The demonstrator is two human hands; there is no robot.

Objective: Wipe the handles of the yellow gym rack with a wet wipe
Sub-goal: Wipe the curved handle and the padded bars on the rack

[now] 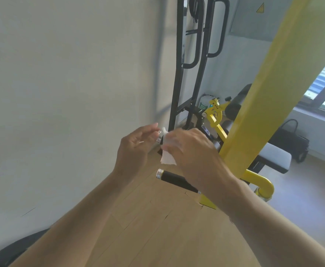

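While left hand fingers hang relaxed, right hand fingers clutch the wipe.

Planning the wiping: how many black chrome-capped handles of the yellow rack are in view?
2: the upper black chrome-capped handle, mostly hidden between the hands under the white wet wipe, and the lower one. Others may be hidden.

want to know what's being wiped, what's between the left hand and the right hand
In the head view, the silver end cap of the upper handle and the white wet wipe lie between the left hand and the right hand.
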